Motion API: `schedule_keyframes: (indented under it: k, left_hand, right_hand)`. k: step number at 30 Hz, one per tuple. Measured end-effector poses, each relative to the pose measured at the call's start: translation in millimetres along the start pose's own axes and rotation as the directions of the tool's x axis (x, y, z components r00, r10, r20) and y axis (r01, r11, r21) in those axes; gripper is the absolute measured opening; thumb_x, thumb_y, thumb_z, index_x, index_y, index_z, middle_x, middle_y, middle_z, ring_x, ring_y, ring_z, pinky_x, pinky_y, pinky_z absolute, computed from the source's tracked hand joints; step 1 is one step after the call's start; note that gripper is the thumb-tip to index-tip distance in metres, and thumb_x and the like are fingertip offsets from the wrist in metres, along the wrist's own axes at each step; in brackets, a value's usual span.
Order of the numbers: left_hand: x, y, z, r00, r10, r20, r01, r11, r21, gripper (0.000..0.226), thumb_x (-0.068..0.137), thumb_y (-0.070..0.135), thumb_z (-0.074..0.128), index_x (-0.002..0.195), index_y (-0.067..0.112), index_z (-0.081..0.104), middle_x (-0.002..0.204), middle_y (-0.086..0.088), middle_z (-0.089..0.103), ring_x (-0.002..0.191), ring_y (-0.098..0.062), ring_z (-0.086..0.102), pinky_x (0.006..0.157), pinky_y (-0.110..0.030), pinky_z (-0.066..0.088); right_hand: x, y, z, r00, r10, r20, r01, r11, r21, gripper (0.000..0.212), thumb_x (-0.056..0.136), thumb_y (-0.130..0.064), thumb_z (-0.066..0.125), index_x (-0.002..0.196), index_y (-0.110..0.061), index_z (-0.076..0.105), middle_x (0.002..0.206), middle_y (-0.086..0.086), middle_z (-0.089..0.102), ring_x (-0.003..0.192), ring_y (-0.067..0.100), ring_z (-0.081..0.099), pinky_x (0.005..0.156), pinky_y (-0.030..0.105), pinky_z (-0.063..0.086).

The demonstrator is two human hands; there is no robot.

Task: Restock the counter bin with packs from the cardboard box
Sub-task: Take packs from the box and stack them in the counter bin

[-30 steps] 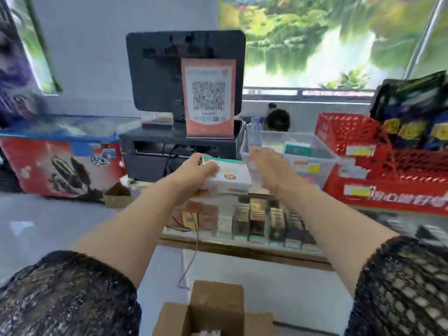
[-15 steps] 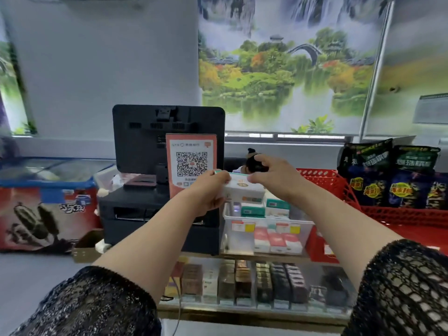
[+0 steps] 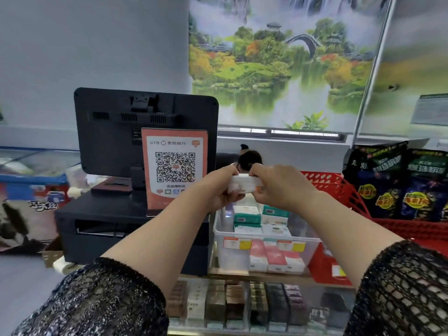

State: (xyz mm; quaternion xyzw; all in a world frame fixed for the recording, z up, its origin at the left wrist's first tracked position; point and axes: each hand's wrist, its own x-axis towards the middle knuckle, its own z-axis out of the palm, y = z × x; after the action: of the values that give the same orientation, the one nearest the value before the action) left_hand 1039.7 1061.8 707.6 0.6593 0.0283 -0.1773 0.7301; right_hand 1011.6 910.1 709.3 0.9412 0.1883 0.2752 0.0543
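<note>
A white pack [image 3: 244,186] hangs in the air above the far left part of the clear plastic counter bin [image 3: 312,246]. My left hand [image 3: 215,187] grips its left end and my right hand [image 3: 278,185] grips its right end, fingers curled over the top. Inside the bin lie several white and green packs [image 3: 247,219], and red and white packs [image 3: 276,258] stand along its front wall. The cardboard box is out of view.
A black register with a monitor [image 3: 145,132] and an orange QR-code sign [image 3: 175,166] stands left of the bin. Red baskets [image 3: 339,190] holding dark snack bags [image 3: 397,185] are on the right. A glass case of cigarette packs [image 3: 242,304] lies below the counter.
The view has lifted from the floor box to the counter. Both hands carried the pack up and forward over the bin, and now each grips one end.
</note>
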Motion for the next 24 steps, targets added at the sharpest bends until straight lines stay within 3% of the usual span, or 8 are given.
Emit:
schedule_keyframes:
  k: [2, 5, 7, 11, 13, 16, 19, 24]
  left_hand:
    - [12.2, -1.7, 4.1, 1.000, -0.009, -0.026, 0.011, 0.998, 0.065, 0.028, 0.096, 0.032, 0.047, 0.098, 0.006, 0.057, 0.077, -0.016, 0.064, 0.057, -0.016, 0.059, 0.034, -0.015, 0.043]
    - [36.8, -1.6, 9.1, 0.986, 0.055, -0.159, -0.009, 0.961, 0.275, 0.046, 0.097, 0.044, 0.036, 0.115, 0.006, 0.054, 0.088, -0.012, 0.060, 0.060, -0.014, 0.050, 0.038, -0.017, 0.038]
    - [52.5, 4.4, 13.5, 0.952, 0.199, -0.232, -0.097, 0.917, 0.388, 0.042, 0.098, 0.041, 0.034, 0.114, 0.008, 0.054, 0.090, -0.012, 0.056, 0.064, -0.018, 0.045, 0.050, -0.023, 0.037]
    - [69.7, 23.1, 24.9, 0.843, 0.483, -0.239, -0.313, 0.800, 0.511, 0.036, 0.100, 0.024, 0.034, 0.100, 0.005, 0.064, 0.112, -0.027, 0.062, 0.087, -0.037, 0.057, 0.070, -0.035, 0.040]
    - [72.7, 27.6, 28.9, 0.794, 0.562, -0.231, -0.402, 0.771, 0.495, 0.036, 0.100, 0.025, 0.034, 0.084, 0.017, 0.066, 0.098, -0.023, 0.063, 0.070, -0.024, 0.055, 0.072, -0.036, 0.043]
    - [77.8, 27.6, 33.9, 0.740, 0.632, -0.229, -0.493, 0.742, 0.454, 0.037, 0.100, 0.027, 0.036, 0.080, 0.020, 0.066, 0.063, -0.001, 0.053, 0.052, -0.005, 0.043, 0.053, -0.024, 0.035]
    - [80.3, 25.4, 39.2, 0.710, 0.668, -0.225, -0.540, 0.720, 0.436, 0.037, 0.100, 0.026, 0.037, 0.083, 0.017, 0.068, 0.056, 0.013, 0.050, 0.047, -0.004, 0.044, 0.047, -0.017, 0.032]
    - [86.4, 21.2, 36.3, 0.681, 0.702, -0.208, -0.574, 0.688, 0.444, 0.037, 0.100, 0.026, 0.038, 0.082, 0.016, 0.069, 0.042, 0.018, 0.047, 0.043, -0.001, 0.043, 0.047, -0.016, 0.030]
  right_hand:
    - [6.1, 16.8, 19.0, 1.000, -0.008, -0.013, 0.008, 0.999, -0.035, 0.027, 0.089, -0.035, 0.056, 0.110, -0.021, 0.048, 0.095, 0.004, 0.066, 0.073, 0.021, 0.056, 0.062, 0.030, 0.042]
    - [16.0, 43.7, 50.4, 0.998, 0.052, 0.025, -0.052, 0.999, 0.012, 0.030, 0.089, -0.035, 0.056, 0.114, -0.020, 0.047, 0.098, 0.004, 0.066, 0.081, 0.023, 0.061, 0.067, 0.032, 0.048]
    - [23.4, 58.9, 72.7, 0.990, 0.114, 0.080, -0.118, 0.992, 0.051, 0.028, 0.088, -0.031, 0.055, 0.112, -0.019, 0.047, 0.100, 0.006, 0.065, 0.085, 0.027, 0.061, 0.068, 0.034, 0.046]
    - [39.7, 77.4, 124.2, 0.969, 0.162, 0.184, -0.187, 0.974, 0.127, 0.023, 0.086, -0.023, 0.055, 0.106, -0.014, 0.048, 0.105, 0.013, 0.063, 0.094, 0.033, 0.060, 0.066, 0.031, 0.041]
    - [47.9, 80.7, 151.7, 0.963, 0.155, 0.222, -0.184, 0.975, 0.120, 0.026, 0.086, -0.022, 0.055, 0.110, -0.013, 0.049, 0.109, 0.013, 0.061, 0.100, 0.032, 0.058, 0.071, 0.032, 0.041]
    - [61.4, 82.4, 186.2, 0.958, 0.128, 0.257, -0.155, 0.984, 0.086, 0.027, 0.088, -0.019, 0.054, 0.115, -0.013, 0.050, 0.112, 0.012, 0.059, 0.109, 0.029, 0.052, 0.081, 0.034, 0.043]
    - [74.8, 84.2, 212.1, 0.956, 0.090, 0.280, -0.110, 0.992, 0.057, 0.026, 0.089, -0.014, 0.054, 0.115, -0.012, 0.050, 0.112, 0.013, 0.060, 0.110, 0.029, 0.050, 0.083, 0.035, 0.045]
    - [89.4, 88.0, 242.3, 0.953, 0.041, 0.300, -0.049, 0.999, 0.018, 0.025, 0.093, -0.008, 0.047, 0.118, -0.011, 0.050, 0.112, 0.013, 0.061, 0.114, 0.029, 0.049, 0.084, 0.036, 0.047]
